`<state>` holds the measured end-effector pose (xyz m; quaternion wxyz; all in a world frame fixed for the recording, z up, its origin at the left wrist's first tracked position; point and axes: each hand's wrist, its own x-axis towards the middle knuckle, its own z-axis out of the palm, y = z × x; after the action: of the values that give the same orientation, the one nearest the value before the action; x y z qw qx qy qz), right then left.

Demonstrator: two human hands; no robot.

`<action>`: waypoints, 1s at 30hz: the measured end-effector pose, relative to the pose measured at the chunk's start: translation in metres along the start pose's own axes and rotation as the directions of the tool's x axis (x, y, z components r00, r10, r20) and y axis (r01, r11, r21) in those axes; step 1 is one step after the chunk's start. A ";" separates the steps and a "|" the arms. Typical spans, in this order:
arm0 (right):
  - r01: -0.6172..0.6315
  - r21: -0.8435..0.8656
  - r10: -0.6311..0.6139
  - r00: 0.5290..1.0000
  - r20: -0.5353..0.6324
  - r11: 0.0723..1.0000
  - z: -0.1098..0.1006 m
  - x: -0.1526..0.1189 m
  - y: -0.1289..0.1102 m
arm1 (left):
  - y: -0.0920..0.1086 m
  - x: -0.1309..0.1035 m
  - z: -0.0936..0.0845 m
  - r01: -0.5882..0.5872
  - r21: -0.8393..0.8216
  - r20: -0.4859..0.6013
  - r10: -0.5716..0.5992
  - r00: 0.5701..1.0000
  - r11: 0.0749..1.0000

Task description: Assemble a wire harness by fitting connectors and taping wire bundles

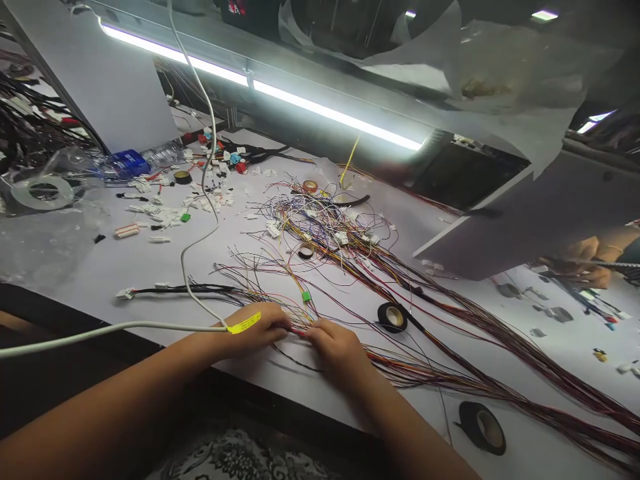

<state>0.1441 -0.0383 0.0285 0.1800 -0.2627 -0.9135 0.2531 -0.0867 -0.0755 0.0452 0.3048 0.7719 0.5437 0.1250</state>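
Note:
Near the front edge of the table, my left hand (260, 327) and my right hand (336, 343) are close together, fingers pinched. Between their fingertips runs a short stretch of thin red wire (299, 332), mostly hidden by the fingers. A green connector (307, 296) lies just beyond them among loose wire ends. To the right of my hands stretches a wire bundle (400, 367). A black-sleeved cable with a white connector (124, 294) lies to the left. A yellow label (245, 324) and a white cord (120, 327) are at my left wrist.
Black tape rolls (393, 317) sit to the right. Behind lies a tangled wire harness (320, 220). White connectors (155, 212), plastic bags (45, 247) and a clear tape roll (43, 193) are at left. A panel (475, 233) stands at right, another person's hand (583, 267) beyond it.

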 end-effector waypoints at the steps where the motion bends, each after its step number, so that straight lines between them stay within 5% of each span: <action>1: -0.058 0.131 0.062 0.998 -0.028 0.990 -0.002 -0.002 0.003 | -0.001 -0.001 0.000 -0.009 -0.012 0.004 0.009 1.000 1.000; 5: -0.343 0.503 0.323 0.938 0.130 0.793 -0.013 -0.009 0.011 | -0.004 -0.003 -0.001 -0.012 -0.030 0.023 0.013 1.000 0.999; 7: -0.346 0.389 0.299 0.938 0.177 0.854 -0.015 -0.006 0.007 | -0.003 -0.004 -0.001 0.001 -0.021 0.033 0.000 0.999 1.000; 9: -0.253 0.102 0.237 0.961 0.144 0.962 -0.016 -0.001 -0.001 | -0.003 -0.005 -0.002 0.001 -0.015 0.038 -0.001 0.999 1.000; 12: -0.148 -0.127 0.163 0.980 0.118 0.981 -0.019 0.005 -0.010 | -0.003 -0.007 -0.004 -0.034 -0.026 0.055 0.035 0.998 0.999; 15: -0.156 0.227 0.121 0.979 0.161 0.961 -0.026 0.001 -0.002 | -0.006 -0.008 -0.007 -0.068 -0.057 0.059 0.072 0.996 0.996; 18: -0.257 0.659 0.273 0.959 0.081 0.707 -0.031 -0.013 0.018 | -0.008 -0.008 -0.009 -0.054 -0.076 0.061 0.058 0.996 0.996; 21: -0.328 0.808 0.449 0.889 0.089 0.489 -0.030 -0.024 0.029 | -0.009 -0.007 -0.009 -0.050 -0.084 0.073 0.056 0.996 0.995; 22: -0.372 0.776 0.451 0.883 0.128 0.509 -0.030 -0.025 0.028 | -0.009 -0.007 -0.009 -0.052 -0.087 0.069 0.058 0.996 0.995; 24: -0.421 0.576 0.401 0.900 0.170 0.700 -0.030 -0.024 0.023 | -0.008 -0.007 -0.008 -0.056 -0.097 0.049 0.061 0.997 0.994; 26: -0.336 0.290 0.305 0.941 0.147 0.896 -0.034 -0.021 0.016 | -0.008 -0.008 -0.007 -0.060 -0.106 0.029 0.063 0.998 0.993; 28: -0.201 0.140 0.185 0.975 0.119 0.969 -0.039 -0.021 0.013 | -0.008 -0.008 -0.007 -0.063 -0.102 0.029 0.066 0.997 0.993; 30: -0.166 0.243 0.154 0.986 0.067 0.956 -0.044 -0.027 0.017 | -0.009 -0.008 -0.007 -0.065 -0.097 0.034 0.069 0.997 0.993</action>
<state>0.1925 -0.0252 0.0497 0.1684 -0.3053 -0.8545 0.3850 -0.1002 -0.0784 0.0464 0.3474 0.7763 0.5050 0.1468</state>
